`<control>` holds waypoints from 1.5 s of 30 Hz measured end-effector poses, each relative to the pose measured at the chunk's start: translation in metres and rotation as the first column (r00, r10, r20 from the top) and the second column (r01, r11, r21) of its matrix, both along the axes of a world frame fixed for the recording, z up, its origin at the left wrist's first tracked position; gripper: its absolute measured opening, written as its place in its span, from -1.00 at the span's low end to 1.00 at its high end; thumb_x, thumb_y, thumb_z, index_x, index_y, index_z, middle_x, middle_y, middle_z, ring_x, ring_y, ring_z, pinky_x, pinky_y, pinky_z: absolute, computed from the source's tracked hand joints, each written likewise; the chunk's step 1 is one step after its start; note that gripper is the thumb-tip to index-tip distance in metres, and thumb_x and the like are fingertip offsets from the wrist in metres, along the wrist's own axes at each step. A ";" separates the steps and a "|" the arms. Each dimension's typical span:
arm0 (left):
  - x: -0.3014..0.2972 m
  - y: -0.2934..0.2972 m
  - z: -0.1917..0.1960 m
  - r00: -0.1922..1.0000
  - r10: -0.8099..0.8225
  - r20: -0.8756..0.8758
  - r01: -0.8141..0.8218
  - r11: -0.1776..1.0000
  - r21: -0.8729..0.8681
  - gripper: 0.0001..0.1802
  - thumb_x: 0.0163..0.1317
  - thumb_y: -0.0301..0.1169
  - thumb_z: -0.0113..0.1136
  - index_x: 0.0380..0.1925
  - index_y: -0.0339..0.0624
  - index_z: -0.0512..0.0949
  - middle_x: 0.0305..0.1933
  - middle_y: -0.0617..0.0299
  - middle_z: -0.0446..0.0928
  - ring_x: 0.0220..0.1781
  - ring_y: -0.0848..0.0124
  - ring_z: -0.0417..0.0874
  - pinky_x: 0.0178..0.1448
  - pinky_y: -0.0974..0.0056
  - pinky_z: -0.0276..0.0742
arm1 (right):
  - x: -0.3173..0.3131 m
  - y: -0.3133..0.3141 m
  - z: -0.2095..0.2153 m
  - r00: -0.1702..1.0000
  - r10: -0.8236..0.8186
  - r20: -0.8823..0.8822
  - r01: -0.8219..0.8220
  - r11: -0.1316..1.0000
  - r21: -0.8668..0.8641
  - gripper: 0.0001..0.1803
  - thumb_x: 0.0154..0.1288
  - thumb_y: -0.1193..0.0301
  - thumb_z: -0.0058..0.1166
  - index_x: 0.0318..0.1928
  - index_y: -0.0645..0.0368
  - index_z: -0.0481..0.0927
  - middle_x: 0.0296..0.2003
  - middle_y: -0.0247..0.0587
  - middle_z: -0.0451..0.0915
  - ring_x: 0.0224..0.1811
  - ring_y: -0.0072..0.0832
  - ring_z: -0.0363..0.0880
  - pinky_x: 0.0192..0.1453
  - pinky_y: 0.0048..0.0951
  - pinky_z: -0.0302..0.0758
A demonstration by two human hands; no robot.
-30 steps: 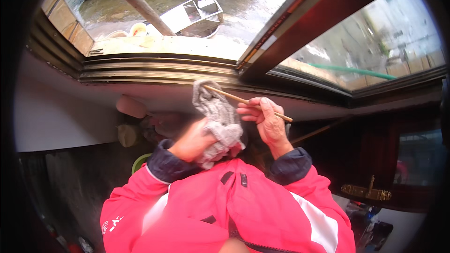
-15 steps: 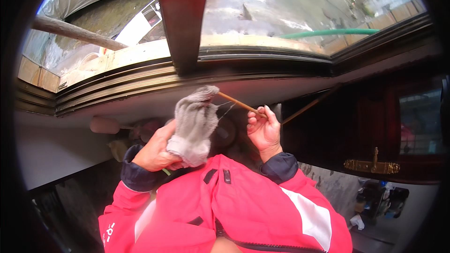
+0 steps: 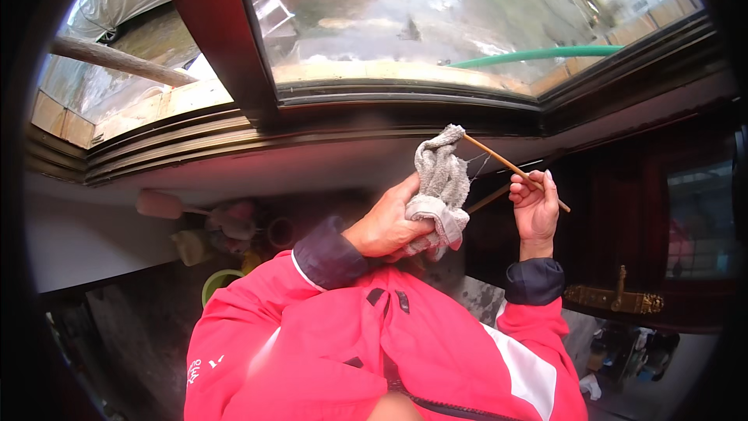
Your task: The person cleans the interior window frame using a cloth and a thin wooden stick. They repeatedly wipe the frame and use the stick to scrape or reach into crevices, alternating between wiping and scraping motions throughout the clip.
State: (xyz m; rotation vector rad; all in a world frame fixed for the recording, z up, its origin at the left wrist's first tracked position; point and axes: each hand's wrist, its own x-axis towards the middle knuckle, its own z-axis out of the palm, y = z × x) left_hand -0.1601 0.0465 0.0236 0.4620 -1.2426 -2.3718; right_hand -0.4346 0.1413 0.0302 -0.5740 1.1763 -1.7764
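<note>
My left hand [image 3: 387, 226] grips a crumpled grey cloth [image 3: 440, 179] and holds it up in front of me. My right hand [image 3: 535, 206] pinches a thin wooden stick [image 3: 516, 170] whose far tip reaches into the top of the cloth. Both hands sit just below a dark wooden window frame [image 3: 405, 105]. My red jacket sleeves with dark cuffs fill the lower middle of the view.
Wet glass panes [image 3: 452, 8] lie beyond the frame, with a green hose [image 3: 545, 52] outside. A pink brush [image 3: 160, 204] and a green cup [image 3: 218, 284] sit on the left. A brass latch [image 3: 615, 296] hangs on dark wood at the right.
The view has swung left along the window, so the dark frame post now stands upper left. Both hands stayed together on the cloth and stick, now right of centre.
</note>
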 end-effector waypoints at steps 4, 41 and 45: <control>0.000 0.004 0.003 1.000 -0.025 -0.006 0.025 0.995 0.098 -0.33 0.16 -0.58 0.17 0.28 -0.10 0.21 -0.04 0.26 0.55 -0.23 0.57 0.57 -0.36 0.47 0.49 | -0.012 0.012 -0.009 0.993 -0.015 0.118 0.014 1.000 0.001 -0.60 0.47 0.16 -0.25 -0.28 0.18 0.56 -0.38 0.05 0.65 -0.44 -0.31 0.66 -0.32 -0.36 0.60; 0.038 -0.007 0.033 0.663 0.484 0.571 0.636 0.040 -0.771 -0.69 -0.08 -0.26 0.35 -0.34 -0.06 0.49 -0.29 0.10 0.39 -0.41 0.09 0.55 -0.38 0.05 0.43 | 0.054 0.056 -0.099 0.896 0.084 0.435 -0.111 0.993 0.038 -0.62 0.48 0.19 -0.21 -0.34 0.19 0.52 -0.39 -0.05 0.62 -0.44 -0.34 0.65 -0.34 -0.36 0.61; 0.040 0.005 0.041 0.664 0.547 0.510 0.636 -0.056 -0.769 -0.63 -0.09 -0.29 0.34 -0.22 -0.02 0.50 -0.27 0.12 0.38 -0.41 0.16 0.56 -0.40 0.11 0.44 | 0.077 0.055 -0.114 0.791 0.080 0.606 -0.121 0.992 0.026 -0.63 0.47 0.15 -0.19 -0.34 0.13 0.53 -0.39 -0.09 0.62 -0.43 -0.40 0.63 -0.32 -0.39 0.59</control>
